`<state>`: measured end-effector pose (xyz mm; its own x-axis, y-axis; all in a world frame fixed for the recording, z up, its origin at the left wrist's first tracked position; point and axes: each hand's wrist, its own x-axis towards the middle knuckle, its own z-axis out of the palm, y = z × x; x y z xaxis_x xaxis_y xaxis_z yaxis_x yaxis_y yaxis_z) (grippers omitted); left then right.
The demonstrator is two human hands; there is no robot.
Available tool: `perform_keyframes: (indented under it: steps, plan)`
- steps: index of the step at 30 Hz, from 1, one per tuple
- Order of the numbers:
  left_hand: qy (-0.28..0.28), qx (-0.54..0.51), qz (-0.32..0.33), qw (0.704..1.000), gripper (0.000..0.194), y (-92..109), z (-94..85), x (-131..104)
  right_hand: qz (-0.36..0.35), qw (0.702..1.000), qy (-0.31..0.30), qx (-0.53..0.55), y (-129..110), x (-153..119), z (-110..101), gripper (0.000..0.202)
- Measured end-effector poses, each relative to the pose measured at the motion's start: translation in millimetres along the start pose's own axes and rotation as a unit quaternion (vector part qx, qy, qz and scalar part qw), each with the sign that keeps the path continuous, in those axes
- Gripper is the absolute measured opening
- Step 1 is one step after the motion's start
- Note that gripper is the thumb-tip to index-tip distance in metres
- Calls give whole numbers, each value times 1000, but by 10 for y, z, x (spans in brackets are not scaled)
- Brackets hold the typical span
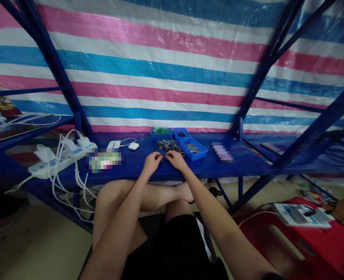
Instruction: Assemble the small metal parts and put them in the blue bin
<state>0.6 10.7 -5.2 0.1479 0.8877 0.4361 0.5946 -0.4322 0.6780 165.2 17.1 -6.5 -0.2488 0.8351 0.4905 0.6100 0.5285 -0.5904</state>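
Note:
My left hand (pixel 153 161) and my right hand (pixel 174 159) are close together over the front of the blue table (pixel 224 167). Both have thumb and fingertips pinched; whatever sits between them is too small to make out. Just beyond the fingers lies a loose pile of small black and silvery parts (pixel 169 146). Right of the pile, a blue tray (pixel 200 154) holds many thin silvery metal pieces. Behind it is a smaller blue tray (pixel 176 136) with dark bits inside. A third blue tray (pixel 161 137), at the back, contains green pieces.
Toward the left lie a white power strip (pixel 62 162) with plugs and trailing cables, a blurred-out colourful device (pixel 105 160) and a white charger (pixel 133 146). A blurred-out phone-like thing (pixel 222 152) is on the right. Blue metal frame bars (pixel 255 74) slant up on both sides.

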Motion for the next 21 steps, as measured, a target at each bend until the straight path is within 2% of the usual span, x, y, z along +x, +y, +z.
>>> perform_keyframes:
  steps: [6, 15, 21]
  plan:
    - [-10, -5, -3, 1000, 18, -22, 18, 16, 7, 999, 1, 49, 30, 7, -5, 15]
    - [-15, -10, -11, 1000, 18, -27, 6, 25, 8, 999, -7, 30, 21, -8, -2, 14]
    - [-36, 30, -2, 999, 19, 22, -2, 16, 7, 998, 14, 62, -13, -12, -35, 15]
